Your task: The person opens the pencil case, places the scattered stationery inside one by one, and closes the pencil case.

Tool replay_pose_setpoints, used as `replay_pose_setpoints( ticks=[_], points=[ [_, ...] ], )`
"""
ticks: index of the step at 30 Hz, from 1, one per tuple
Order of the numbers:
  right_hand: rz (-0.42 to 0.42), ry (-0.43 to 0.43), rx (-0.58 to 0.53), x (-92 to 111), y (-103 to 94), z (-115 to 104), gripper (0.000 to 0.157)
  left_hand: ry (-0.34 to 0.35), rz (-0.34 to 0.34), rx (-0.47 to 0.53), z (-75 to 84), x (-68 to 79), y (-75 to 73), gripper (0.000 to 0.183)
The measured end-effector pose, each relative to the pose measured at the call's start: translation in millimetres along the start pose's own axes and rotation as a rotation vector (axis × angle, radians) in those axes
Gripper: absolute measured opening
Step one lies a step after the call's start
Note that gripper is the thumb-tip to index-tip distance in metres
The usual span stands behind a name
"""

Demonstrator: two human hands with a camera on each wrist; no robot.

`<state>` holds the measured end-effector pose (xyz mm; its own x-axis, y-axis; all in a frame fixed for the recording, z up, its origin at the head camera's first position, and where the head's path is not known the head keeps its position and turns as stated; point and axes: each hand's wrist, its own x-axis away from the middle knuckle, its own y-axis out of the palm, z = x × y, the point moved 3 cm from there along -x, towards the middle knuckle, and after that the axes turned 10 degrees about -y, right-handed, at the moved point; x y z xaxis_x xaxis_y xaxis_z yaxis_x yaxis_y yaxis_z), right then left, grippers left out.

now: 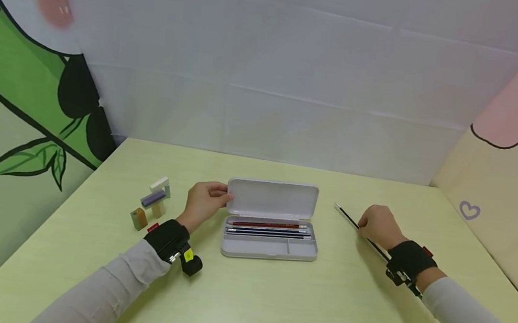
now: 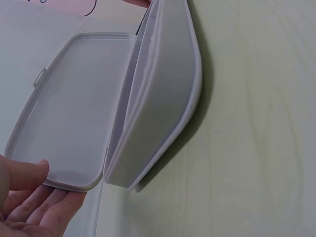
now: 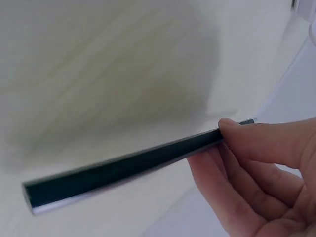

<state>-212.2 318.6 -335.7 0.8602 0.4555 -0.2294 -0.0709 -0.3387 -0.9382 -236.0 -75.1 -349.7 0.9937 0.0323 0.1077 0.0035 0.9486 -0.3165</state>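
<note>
A pale grey pencil case [image 1: 254, 247] lies open on the table, hinged lid [image 1: 272, 200] raised at the back. Its tray holds a red pencil [image 1: 262, 225] and several dark pencils [image 1: 270, 234] side by side. My left hand [image 1: 203, 202] pinches the lid's left edge; in the left wrist view, the thumb lies on the lid's inner face and the fingers behind it. To the right of the case, my right hand [image 1: 381, 227] grips a dark, silver-striped pencil [image 3: 123, 160] between thumb and fingers. Its white-tipped end points away toward the case side, the flat end back toward the wrist.
Left of the left hand stand several small blocks: a purple cylinder [image 1: 153, 199], a white block [image 1: 159, 184] and an orange-brown one [image 1: 139, 219] among them. A pale wall [image 1: 272, 78] rises behind the light yellow table [image 1: 272, 305], with printed panels on both sides.
</note>
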Motion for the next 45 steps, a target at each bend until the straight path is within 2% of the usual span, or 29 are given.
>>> replay_pose_setpoints(
  ticks=[9,16,21,30,40,45],
  points=[
    [0.044,-0.017,0.009,-8,-20.1,-10,0.007,0.006,-0.002,0.003,1.6,-0.4,-0.9,0.026],
    [0.102,-0.047,0.022,-20,-42.6,-31,0.006,-0.012,-0.001,0.011,-0.1,0.1,-0.4,0.027],
    [0.107,-0.071,0.001,-34,-49.4,-48,0.008,-0.01,0.004,0.0,0.2,1.6,-1.3,0.027],
    [0.129,-0.109,-0.053,-54,-46.5,-86,0.007,0.006,0.013,-0.006,0.0,2.7,-1.3,0.027],
    [0.134,-0.201,-0.113,-69,-28.2,-119,0.008,0.016,0.014,0.017,-0.9,4.0,0.0,0.026],
    [0.112,-0.246,-0.131,-75,-17.2,-134,0.007,0.012,0.015,0.016,1.3,5.0,-0.7,0.026]
  ],
)
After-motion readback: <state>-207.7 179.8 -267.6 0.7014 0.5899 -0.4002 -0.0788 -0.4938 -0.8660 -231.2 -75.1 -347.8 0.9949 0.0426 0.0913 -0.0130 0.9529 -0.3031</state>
